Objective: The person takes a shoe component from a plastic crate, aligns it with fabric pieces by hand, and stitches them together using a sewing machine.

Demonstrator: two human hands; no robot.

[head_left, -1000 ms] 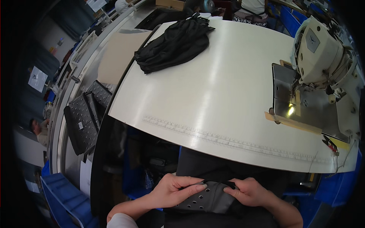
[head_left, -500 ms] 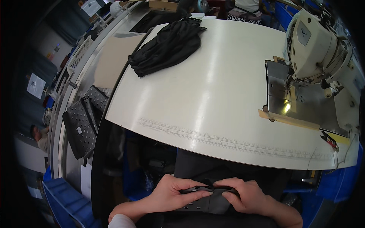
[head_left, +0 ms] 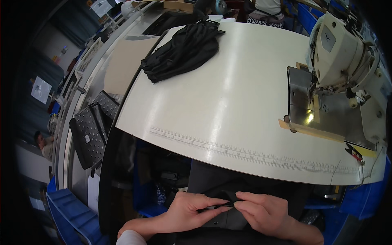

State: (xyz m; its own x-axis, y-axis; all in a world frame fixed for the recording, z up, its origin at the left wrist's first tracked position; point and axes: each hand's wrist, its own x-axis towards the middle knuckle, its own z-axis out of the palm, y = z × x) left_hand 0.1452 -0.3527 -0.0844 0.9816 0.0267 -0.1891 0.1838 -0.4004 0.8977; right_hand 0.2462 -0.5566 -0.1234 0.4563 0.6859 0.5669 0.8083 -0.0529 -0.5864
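Both hands meet just below the front edge of the white table, over my lap. Between thumb and fingers, my left hand pinches a folded edge of dark grey fabric with small metal eyelets in it. My right hand pinches the same edge close to the left fingertips. The fabric hangs below the fingers, and part of it is hidden behind the right hand. Which fold each fingertip presses cannot be made out exactly.
The white sewing table carries a printed ruler along its front edge. A sewing machine stands at right, red-handled thread snips near it. Black cloth lies at the back left. Eyeleted black pieces and a blue crate are at left.
My right hand's fingers have shifted in toward the left fingertips, straighter than before. Less of the fabric edge and fewer eyelets show. The view has shifted slightly.
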